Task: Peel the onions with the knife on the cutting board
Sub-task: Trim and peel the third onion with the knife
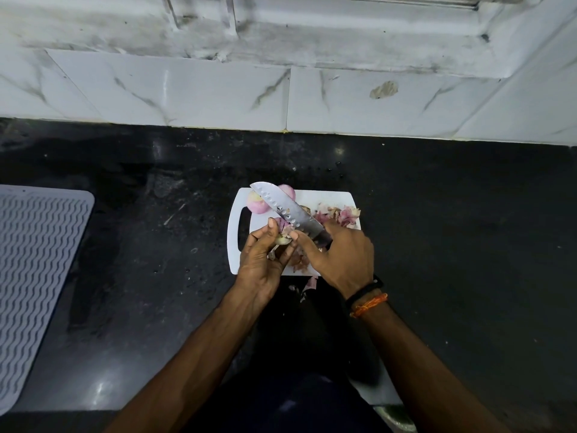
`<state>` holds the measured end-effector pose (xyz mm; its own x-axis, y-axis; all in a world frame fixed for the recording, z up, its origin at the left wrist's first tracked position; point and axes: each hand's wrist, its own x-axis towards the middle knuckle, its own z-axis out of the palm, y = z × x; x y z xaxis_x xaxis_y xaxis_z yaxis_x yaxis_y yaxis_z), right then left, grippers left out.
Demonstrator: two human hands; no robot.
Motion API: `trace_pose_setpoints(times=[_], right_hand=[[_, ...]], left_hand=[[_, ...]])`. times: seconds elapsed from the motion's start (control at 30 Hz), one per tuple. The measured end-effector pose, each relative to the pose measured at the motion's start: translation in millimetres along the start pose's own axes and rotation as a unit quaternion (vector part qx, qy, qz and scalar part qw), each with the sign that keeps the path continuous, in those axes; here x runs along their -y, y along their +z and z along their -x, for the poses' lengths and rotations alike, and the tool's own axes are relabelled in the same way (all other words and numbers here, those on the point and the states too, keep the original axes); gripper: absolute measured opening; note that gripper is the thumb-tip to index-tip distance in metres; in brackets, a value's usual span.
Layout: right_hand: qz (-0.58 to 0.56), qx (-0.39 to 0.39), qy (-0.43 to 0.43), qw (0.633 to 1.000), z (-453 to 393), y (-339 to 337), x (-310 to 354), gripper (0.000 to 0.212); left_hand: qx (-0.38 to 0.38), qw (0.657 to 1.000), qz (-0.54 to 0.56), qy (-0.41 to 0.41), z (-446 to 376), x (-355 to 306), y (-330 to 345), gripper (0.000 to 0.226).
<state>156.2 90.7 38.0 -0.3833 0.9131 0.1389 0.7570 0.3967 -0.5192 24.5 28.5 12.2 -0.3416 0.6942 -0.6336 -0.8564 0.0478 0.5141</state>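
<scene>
Left hand point(262, 257) grips an onion point(282, 237), right hand point(342, 254) holds the knife point(288, 210) over the cutting board's point(327, 198) near edge

No text, label, brand, number or sign can be read anywhere in view.
</scene>
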Motion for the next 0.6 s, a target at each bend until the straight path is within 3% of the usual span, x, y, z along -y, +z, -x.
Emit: trace_pose_setpoints(times=[0.13, 0.27, 0.47, 0.6], right_hand=[[0.02, -0.016, 0.018, 1.0, 1.5, 0.8, 5.9, 0.062], [0.03, -0.028, 0.028, 0.999, 1.2, 3.6, 9.1, 0.057], [0.036, -0.028, 0.026, 0.999, 0.1, 5.0, 9.5, 0.055], [0.041, -0.011, 0.038, 0.998, 0.9, 6.0, 11.3, 0.06]], left_hand=[[-0.01, 1.0, -0.018, 0.0, -0.9, 2.4, 0.3, 0.036], [0.003, 0.999, -0.03, 0.011, -2.2, 3.5, -0.7, 0.059], [0.017, 0.999, -0.046, 0.021, 0.5, 0.8, 2.0, 0.034], [-0.007, 0.999, -0.038, 0.014, 0.8, 1.8, 2.4, 0.036]])
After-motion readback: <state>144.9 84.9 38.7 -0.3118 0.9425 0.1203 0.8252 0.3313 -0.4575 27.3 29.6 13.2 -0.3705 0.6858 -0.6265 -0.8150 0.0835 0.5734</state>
